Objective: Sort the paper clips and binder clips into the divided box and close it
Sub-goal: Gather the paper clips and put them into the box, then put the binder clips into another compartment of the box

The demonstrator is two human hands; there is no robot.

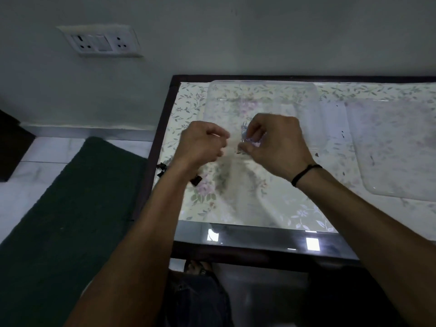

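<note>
**Both hands raised over the clear box, a small clear packet pinched in the right**

Glass-topped table [259, 241] with a dark frame, spread with a floral cloth [236, 204]. On the cloth at the far side, a clear plastic divided box [236, 97], open; dividers too faint to make out. Just beside it on the right, flat on the cloth, a clear lid [396, 149]. Dark green mat [70, 220] on the floor to the left; white socket plate [101, 41] on the wall.

Above the box's near edge, right hand [276, 142], fingers curled, pinching a small clear packet [250, 142] with silvery pieces inside, probably paper clips; blurred. Black band [304, 173] at that wrist. Left hand [203, 142] close beside, curled into a loose fist; contents, if any, cannot be told. Black binder clips [195, 180] on the cloth near the table's left edge, under the left forearm.
</note>
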